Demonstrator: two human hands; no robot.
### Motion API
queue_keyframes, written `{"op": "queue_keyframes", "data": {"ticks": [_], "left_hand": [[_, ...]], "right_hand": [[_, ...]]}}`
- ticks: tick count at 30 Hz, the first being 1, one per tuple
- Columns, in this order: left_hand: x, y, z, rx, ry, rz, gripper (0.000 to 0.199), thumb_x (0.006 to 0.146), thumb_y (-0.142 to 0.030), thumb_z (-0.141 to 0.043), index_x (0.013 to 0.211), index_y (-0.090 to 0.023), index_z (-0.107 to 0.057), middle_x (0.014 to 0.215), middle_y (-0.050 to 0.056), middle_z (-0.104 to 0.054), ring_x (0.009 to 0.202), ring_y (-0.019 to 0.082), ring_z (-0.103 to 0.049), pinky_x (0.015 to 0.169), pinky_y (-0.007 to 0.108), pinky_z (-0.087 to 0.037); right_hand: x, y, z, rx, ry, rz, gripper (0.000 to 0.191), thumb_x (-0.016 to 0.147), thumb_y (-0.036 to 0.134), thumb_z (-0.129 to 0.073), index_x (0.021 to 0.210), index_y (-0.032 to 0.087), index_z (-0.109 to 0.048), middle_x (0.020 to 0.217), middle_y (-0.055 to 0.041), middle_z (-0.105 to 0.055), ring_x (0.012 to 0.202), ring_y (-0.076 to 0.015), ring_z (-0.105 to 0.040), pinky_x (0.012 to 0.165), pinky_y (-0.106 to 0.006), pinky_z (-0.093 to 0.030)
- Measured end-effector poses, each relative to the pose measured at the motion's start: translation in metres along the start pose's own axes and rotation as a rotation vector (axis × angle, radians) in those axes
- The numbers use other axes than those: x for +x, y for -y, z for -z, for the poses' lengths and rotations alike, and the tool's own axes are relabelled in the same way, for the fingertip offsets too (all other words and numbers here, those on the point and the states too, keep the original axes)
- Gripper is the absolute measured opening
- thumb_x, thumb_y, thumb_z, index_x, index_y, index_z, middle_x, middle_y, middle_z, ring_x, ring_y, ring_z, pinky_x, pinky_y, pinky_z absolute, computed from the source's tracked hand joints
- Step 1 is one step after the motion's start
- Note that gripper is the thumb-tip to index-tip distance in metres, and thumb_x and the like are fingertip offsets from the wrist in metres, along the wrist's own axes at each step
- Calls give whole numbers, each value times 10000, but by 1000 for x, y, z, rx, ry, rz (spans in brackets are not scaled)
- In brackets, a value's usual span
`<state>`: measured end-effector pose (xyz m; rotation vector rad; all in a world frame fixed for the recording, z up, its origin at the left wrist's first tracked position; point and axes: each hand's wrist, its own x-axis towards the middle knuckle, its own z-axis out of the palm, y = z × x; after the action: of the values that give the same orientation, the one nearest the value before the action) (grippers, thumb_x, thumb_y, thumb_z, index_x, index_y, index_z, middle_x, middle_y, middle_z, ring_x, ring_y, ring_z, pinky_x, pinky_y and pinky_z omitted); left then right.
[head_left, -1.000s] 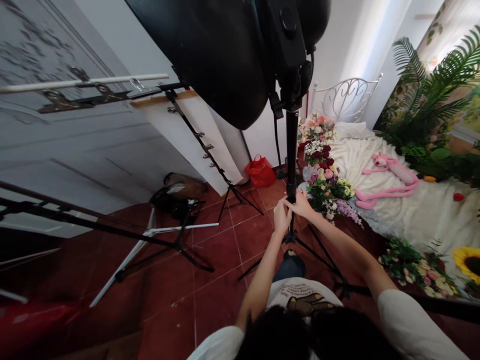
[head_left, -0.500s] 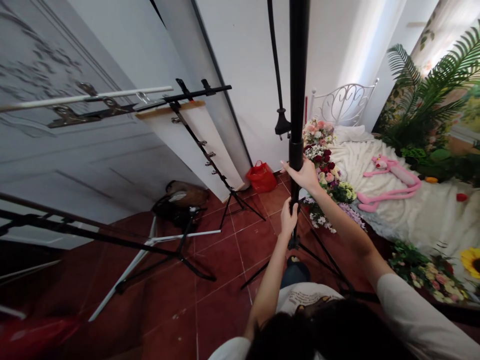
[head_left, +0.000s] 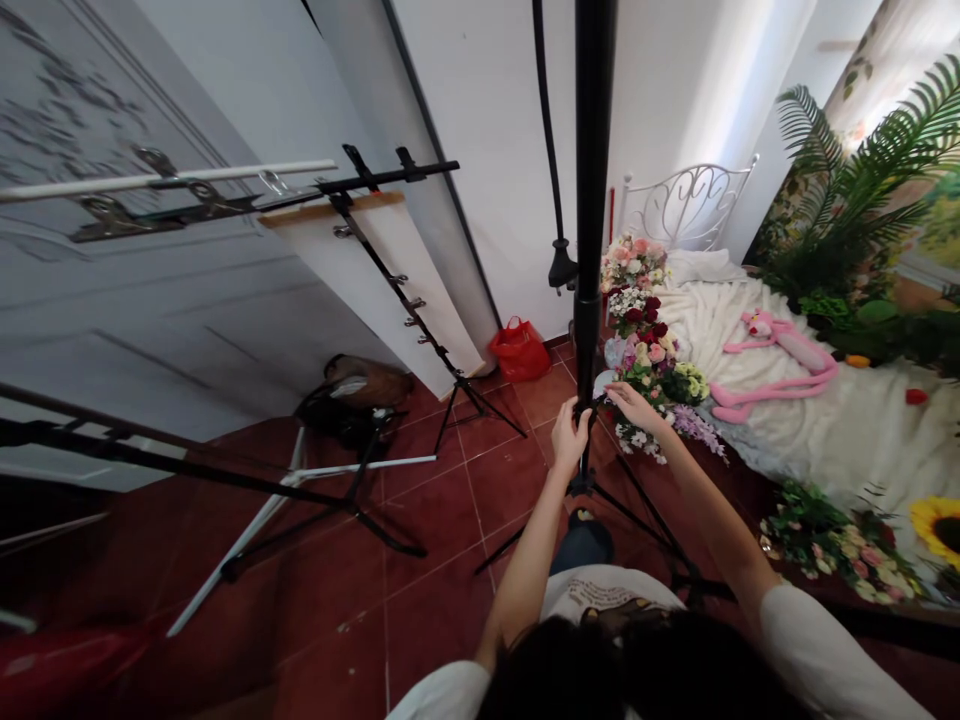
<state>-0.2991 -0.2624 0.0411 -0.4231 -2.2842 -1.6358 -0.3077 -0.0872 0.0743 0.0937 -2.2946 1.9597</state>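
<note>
A black stand pole (head_left: 592, 150) rises upright in front of me, on spread tripod legs (head_left: 637, 515). My left hand (head_left: 570, 435) is wrapped round the pole's lower part. At about the same height, my right hand (head_left: 634, 405) is on the right side of the pole, its fingertips at a small part that looks like a knob or clamp, too small to make out. A black cable with a plug (head_left: 561, 265) hangs just left of the pole, above my hands.
Left are a backdrop stand with clips (head_left: 390, 275), a white-legged stand (head_left: 262, 535) and a dark crossbar (head_left: 172, 465). A red bag (head_left: 520, 350) sits by the wall. Right are flowers (head_left: 652, 350) and a blanket (head_left: 847, 430) with a pink plush toy (head_left: 799, 350).
My right hand has let go of the pole higher up and moved down beside my left hand. The pole's upper joint sits slightly lower in view.
</note>
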Motion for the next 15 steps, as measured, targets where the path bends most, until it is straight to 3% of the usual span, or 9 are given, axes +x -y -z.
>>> {"op": "queue_keyframes", "data": {"ticks": [3,8,11,15], "left_hand": [[0,0,0,4,7,-9,375,912,-440,-466,1195,-206,-541,1136,91,-633,1063,197,-611,944,338,-476],[-1,1,-1,17,-24,-15,366,907,-439,-475,1166,-195,-557,1147,103,-628,1086,205,-597,956,343,-468],[0,1,-2,-18,-15,-12,365,908,-437,-473,1177,-202,-547,1143,93,-627,1064,195,-605,936,335,-479],[0,2,-1,-18,-11,-19,358,905,-438,-480,1170,-208,-552,1140,90,-631,1057,197,-607,943,344,-475]], "right_hand": [[-1,-16,-9,26,-40,-2,326,790,494,-619,866,181,-570,868,-57,-658,894,-175,-623,897,-350,-482],[7,-16,-12,105,-11,-132,339,703,443,-720,777,191,-505,629,23,-597,619,-117,-584,608,-242,-468],[8,-21,-18,196,14,-167,383,678,447,-734,862,190,-520,539,75,-542,482,-80,-499,494,-201,-384],[4,-31,-35,411,-91,-169,466,686,458,-717,1021,193,-531,531,109,-488,445,-52,-424,440,-169,-303]]}}
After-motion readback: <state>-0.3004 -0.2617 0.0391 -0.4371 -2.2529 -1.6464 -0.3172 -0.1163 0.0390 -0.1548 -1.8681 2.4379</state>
